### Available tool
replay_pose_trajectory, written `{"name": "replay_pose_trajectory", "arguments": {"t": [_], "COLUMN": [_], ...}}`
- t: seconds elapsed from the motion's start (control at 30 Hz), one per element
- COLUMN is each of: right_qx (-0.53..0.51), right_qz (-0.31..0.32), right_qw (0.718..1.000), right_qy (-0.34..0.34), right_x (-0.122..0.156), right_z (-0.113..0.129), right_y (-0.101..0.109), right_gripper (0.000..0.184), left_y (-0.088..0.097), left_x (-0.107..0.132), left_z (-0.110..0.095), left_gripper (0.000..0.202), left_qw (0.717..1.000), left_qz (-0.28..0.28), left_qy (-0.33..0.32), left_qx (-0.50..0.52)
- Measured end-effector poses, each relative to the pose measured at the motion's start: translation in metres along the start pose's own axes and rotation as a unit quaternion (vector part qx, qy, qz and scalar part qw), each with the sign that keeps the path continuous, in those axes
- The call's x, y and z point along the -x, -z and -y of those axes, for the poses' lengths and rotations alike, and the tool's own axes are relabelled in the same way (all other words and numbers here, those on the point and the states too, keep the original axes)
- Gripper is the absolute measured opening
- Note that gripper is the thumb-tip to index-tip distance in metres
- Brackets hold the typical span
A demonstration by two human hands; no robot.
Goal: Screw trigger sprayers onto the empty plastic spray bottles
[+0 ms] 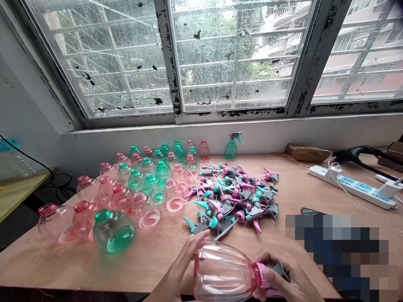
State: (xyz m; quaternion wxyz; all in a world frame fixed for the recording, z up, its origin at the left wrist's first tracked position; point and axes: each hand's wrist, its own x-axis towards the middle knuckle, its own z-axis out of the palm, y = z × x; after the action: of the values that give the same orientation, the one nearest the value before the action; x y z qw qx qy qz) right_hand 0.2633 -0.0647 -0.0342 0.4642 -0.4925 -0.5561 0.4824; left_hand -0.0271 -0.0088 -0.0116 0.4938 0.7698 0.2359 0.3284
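A clear pink spray bottle (225, 270) lies on its side in the air near the table's front edge, its neck pointing right. Around its base is my left hand (182, 268), fingers closed against the plastic. My right hand (283, 272) grips the pink and grey trigger sprayer head (263, 274) at the bottle's neck. Just beyond my hands is a pile of loose trigger sprayer heads (236, 193) in grey, pink and teal. To the left stand several open pink bottles (118, 199) and green bottles (113, 233) without heads.
A green bottle with its sprayer fitted (231, 149) stands by the wall under the window. On the right are a white power strip (352, 186), a brown package (307, 152), a black strap-like object (359, 155) and a phone (310, 211) beside a blurred-out patch.
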Motion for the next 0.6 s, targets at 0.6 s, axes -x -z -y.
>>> {"name": "replay_pose_trajectory", "arguments": {"t": [0.6], "right_qx": [0.119], "right_qz": [0.048], "right_qw": [0.973], "right_qy": [0.192], "right_x": [0.001], "right_z": [-0.028], "right_y": [-0.007], "right_gripper": [0.044], "left_y": [-0.028], "left_x": [0.001], "left_z": [0.003], "left_gripper": [0.064], "left_qw": [0.985], "left_qz": [-0.16], "left_qy": [-0.03], "left_qx": [0.049]}}
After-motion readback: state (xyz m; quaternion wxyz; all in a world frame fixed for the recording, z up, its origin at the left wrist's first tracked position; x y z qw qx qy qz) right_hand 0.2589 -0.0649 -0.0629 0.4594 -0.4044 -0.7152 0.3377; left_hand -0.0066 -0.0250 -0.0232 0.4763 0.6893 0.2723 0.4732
